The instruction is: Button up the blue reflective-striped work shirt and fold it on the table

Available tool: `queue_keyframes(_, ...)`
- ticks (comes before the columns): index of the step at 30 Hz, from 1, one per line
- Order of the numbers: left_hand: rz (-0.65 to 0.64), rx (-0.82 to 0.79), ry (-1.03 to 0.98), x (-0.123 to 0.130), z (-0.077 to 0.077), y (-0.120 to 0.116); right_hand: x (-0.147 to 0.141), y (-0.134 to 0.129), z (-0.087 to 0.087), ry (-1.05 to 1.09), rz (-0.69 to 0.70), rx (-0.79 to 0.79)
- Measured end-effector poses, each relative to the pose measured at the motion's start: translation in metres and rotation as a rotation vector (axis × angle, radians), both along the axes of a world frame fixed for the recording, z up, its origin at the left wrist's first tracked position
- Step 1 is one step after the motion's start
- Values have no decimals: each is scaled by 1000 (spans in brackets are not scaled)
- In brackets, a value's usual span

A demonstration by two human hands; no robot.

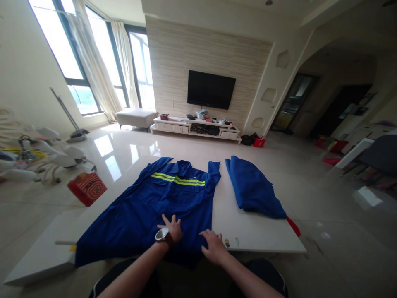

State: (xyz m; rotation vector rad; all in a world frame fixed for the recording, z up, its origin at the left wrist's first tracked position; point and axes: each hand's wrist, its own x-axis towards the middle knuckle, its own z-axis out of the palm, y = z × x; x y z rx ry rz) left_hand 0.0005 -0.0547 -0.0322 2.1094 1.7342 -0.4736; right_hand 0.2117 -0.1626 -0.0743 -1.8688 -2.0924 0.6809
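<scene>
A blue work jacket (149, 207) with a yellow-green reflective stripe across its chest lies spread on a white table, collar away from me. Its lower edge hangs over the table's near side. My left hand (172, 228), with a watch (162, 235) on the wrist, rests on the lower front of the jacket, fingers spread. Near the jacket's lower right edge is my right hand (214, 245), its fingers apart and nothing in them; whether it touches the cloth I cannot tell. To the right lies a folded blue garment (254, 186).
The white table (260, 236) has two small items near its front edge. A red bag (87, 188) stands on the floor left of it. Farther off are a low TV cabinet (173, 127), a bench (136, 118) and a red bucket (259, 142).
</scene>
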Motion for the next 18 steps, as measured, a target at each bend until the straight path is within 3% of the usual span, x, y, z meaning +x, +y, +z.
queue_keyframes(4, -154, -11, -305, 53, 29, 5, 41, 60, 9, 457, -441, 49)
queue_keyframes(9, -272, 2, -447, 91, 50, 13, 100, 153, 10, 610, -776, -43)
queue_keyframes(13, -337, -9, -522, 95, 65, 16, 110, 222, 10, 816, -930, -71)
queue_keyframes(18, -321, 17, -520, 83, 71, 24, 80, 292, 17, 1091, -935, -201)
